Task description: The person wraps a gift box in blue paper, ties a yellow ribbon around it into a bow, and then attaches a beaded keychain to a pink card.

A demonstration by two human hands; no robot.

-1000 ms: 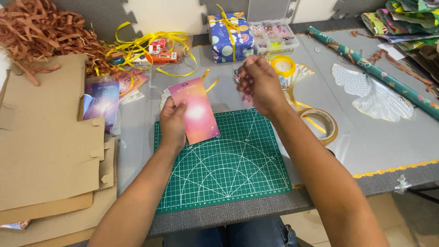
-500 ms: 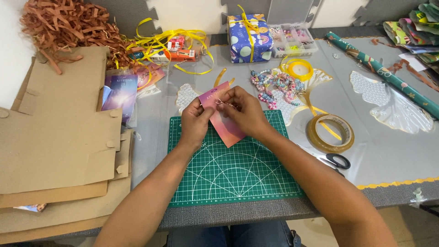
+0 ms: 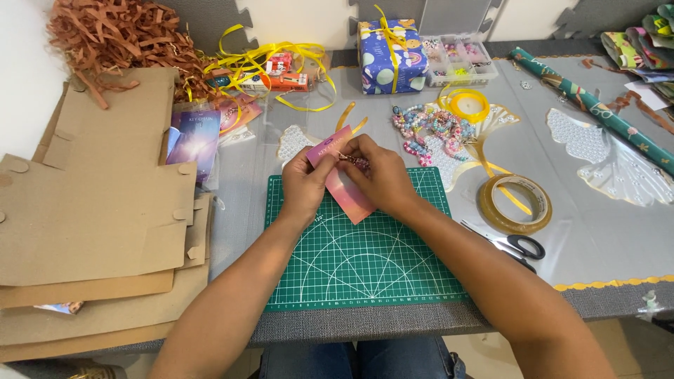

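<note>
Head view: left hand (image 3: 303, 184) fingers pinch the pink card (image 3: 342, 184); right hand (image 3: 379, 177) fingers pinch a small beaded charm (image 3: 357, 162) against it.

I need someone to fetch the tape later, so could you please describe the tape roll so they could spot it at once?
Start from the green cutting mat in front of the person. To its right, on the grey table, lies the tape roll, flat, with the black-handled scissors just below it. It is a wide, clear amber ring, larger than the yellow ribbon spool farther back.
</note>
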